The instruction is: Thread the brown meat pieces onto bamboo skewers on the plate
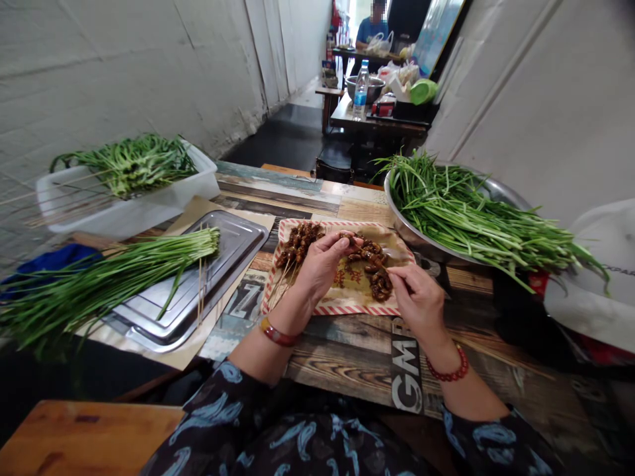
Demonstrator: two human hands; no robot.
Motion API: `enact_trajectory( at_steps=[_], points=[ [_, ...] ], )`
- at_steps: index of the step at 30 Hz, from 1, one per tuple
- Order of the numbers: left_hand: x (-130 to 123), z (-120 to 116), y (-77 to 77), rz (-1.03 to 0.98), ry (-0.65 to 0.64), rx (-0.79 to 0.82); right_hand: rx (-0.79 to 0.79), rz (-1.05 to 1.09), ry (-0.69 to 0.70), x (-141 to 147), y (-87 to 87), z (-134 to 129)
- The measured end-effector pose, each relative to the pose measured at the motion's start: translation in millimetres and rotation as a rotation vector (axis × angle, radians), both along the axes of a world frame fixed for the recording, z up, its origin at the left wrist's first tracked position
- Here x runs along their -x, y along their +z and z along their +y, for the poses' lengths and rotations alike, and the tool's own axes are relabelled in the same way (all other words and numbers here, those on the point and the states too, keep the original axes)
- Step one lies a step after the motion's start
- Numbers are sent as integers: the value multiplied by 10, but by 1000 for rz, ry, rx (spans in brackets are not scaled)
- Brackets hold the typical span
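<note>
A tray with a red-and-white striped rim [357, 310] lies on the table in front of me. Skewers of dark brown pieces [299, 243] rest at its left end, and more dark brown pieces [381, 285] lie at its right. Over the tray's middle, my left hand [325, 261] pinches a dark piece between thumb and fingers. My right hand [419, 297], at the tray's right side, is closed on a thin stick that points up and left toward the dark pieces. Part of the stick is hidden by the pieces.
Left, long green stalks [149, 264] lie across a metal tray [238, 231] with sticks; behind is a white bin [198, 192] of greens. At right, a metal bowl [404, 228] holds green stalks [466, 211]. A bottle [361, 92] and a seated person [372, 30] are further back.
</note>
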State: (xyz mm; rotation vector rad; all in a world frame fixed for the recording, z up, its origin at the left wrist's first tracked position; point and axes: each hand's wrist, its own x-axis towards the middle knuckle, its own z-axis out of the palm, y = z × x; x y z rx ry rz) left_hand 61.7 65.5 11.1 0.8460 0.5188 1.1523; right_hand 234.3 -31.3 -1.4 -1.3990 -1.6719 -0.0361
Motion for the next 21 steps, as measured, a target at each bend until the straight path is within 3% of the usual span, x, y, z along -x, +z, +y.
enact_trajectory(
  at_steps=[12,21],
  points=[
    [-63,-50,-49,55,-55,-4,5,12,12,21,3,7],
    [-47,-33,-22,29,-27,23,36,-3,-10,-6,12,-2]
  ],
)
